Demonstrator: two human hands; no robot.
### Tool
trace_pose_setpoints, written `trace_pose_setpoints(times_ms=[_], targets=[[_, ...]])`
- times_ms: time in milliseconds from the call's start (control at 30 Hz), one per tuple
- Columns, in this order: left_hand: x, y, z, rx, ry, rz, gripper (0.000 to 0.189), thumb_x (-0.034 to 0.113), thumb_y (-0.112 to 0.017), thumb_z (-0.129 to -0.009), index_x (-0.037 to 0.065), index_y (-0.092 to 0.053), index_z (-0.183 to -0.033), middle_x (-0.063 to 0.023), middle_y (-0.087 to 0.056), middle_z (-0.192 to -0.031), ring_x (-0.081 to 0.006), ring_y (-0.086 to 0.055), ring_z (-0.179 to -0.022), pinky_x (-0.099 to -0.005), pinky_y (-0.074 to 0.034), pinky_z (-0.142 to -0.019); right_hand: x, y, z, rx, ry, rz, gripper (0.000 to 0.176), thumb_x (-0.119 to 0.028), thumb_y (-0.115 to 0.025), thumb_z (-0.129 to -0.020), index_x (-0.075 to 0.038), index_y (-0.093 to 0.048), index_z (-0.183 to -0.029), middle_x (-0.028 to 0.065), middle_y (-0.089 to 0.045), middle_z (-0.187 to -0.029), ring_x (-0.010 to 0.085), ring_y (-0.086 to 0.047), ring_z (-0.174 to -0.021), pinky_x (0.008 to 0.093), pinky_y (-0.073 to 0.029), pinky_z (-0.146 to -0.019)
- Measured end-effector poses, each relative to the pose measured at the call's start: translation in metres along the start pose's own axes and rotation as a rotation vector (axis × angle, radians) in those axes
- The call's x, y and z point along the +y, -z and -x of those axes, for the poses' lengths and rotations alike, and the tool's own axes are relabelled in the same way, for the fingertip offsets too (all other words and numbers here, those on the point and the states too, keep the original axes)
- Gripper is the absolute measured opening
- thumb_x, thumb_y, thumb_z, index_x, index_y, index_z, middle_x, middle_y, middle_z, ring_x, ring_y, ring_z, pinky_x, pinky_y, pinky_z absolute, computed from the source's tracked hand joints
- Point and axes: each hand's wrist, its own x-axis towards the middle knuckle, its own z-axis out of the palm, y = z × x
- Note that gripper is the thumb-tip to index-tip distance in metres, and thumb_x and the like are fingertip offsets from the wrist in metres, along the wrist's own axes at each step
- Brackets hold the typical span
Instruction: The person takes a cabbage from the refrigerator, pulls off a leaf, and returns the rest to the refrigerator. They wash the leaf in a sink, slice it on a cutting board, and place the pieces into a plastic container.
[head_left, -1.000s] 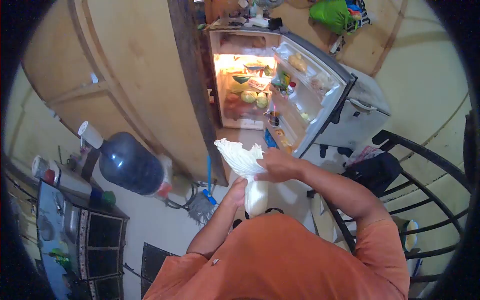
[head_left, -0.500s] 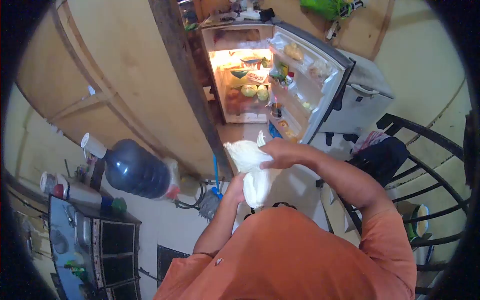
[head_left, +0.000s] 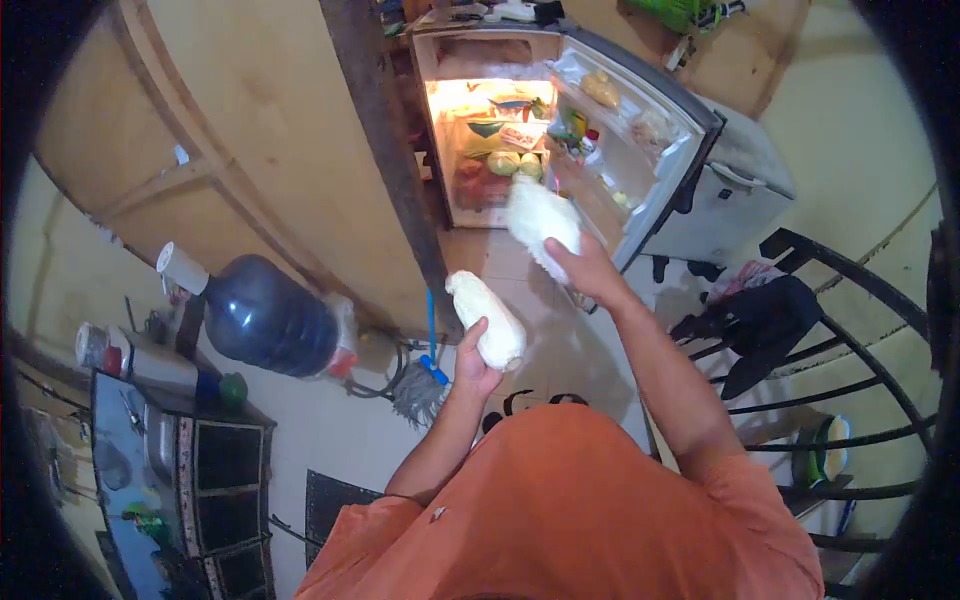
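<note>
My left hand (head_left: 477, 358) is wrapped round a long, pale whitish bundle (head_left: 485, 315), which looks like a vegetable, at the centre of the view. Ahead and to the right, my right hand (head_left: 582, 265) holds a second white item (head_left: 543, 218), blurred by motion, in front of the open fridge (head_left: 490, 222). A gap of floor separates the two white things. Round pale green vegetables (head_left: 504, 163) lie on the lower part inside the lit fridge.
The fridge door (head_left: 650, 165) stands open to the right, with items on its racks. A black metal railing (head_left: 850, 335) is at the right. A large water bottle (head_left: 268, 318), a mop (head_left: 420, 392) and a dark cabinet (head_left: 225, 490) are on the left.
The two white things, together before, are now apart. My right hand has moved forward toward the fridge with one, while my left hand keeps the other.
</note>
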Motion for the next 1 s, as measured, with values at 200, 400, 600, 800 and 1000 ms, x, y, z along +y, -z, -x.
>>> trace_pose_setpoints(times_ms=[200, 400, 600, 800, 1000], targets=[[-0.005, 0.023, -0.009, 0.205, -0.055, -0.026, 0.055, 0.008, -0.060, -0.085, 0.014, -0.036, -0.134, -0.0095, -0.053, -0.118, -0.0281, -0.055, -0.110, -0.0469, -0.050, -0.091, -0.003, -0.008, 0.042, -0.003, -0.519, -0.521, 0.034, -0.036, -0.052, -0.095, -0.014, -0.049, -0.120, 0.0031, -0.060, -0.086, 0.0098, -0.048, -0.056, 0.0275, -0.045, -0.050], [-0.006, -0.015, 0.012, 0.315, -0.146, -0.184, 0.076, -0.001, -0.060, -0.081, 0.021, -0.020, -0.141, -0.0109, -0.043, -0.128, -0.0317, -0.049, -0.116, -0.0492, -0.048, -0.093, -0.006, -0.030, 0.056, -0.100, -0.559, -1.000, 0.037, -0.041, -0.045, -0.098, -0.011, -0.049, -0.120, 0.0053, -0.062, -0.096, 0.0108, -0.051, -0.062, 0.0248, -0.044, -0.055], [0.001, -0.023, 0.013, 0.110, -0.224, -0.383, 0.088, -0.006, -0.061, -0.074, 0.018, -0.015, -0.145, -0.0143, -0.040, -0.133, -0.0306, -0.047, -0.121, -0.0449, -0.046, -0.095, 0.023, -0.074, 0.095, -0.129, -0.646, -0.471, 0.051, -0.040, -0.045, -0.098, -0.001, -0.044, -0.131, 0.0083, -0.060, -0.116, 0.0176, -0.060, -0.097, 0.0332, -0.050, -0.081], [-0.007, -0.004, 0.013, 0.133, -0.351, -0.610, 0.099, 0.004, -0.072, -0.074, 0.009, -0.006, -0.149, -0.0160, -0.035, -0.140, -0.0272, -0.042, -0.125, -0.0383, -0.041, -0.100, 0.037, -0.072, 0.105, -0.231, -0.829, -0.664, 0.044, -0.031, -0.054, -0.096, -0.003, -0.048, -0.129, 0.0093, -0.060, -0.115, 0.0193, -0.061, -0.099, 0.0358, -0.049, -0.087], [-0.011, 0.035, 0.022, 0.365, -0.519, -0.672, 0.091, 0.019, -0.070, -0.082, 0.010, -0.009, -0.150, -0.0142, -0.031, -0.144, -0.0258, -0.033, -0.131, -0.0385, -0.034, -0.105, 0.043, -0.094, 0.088, -0.303, -0.711, -0.679, 0.036, -0.029, -0.057, -0.094, -0.003, -0.055, -0.118, 0.0072, -0.062, -0.098, 0.0167, -0.061, -0.082, 0.0334, -0.052, -0.069]])
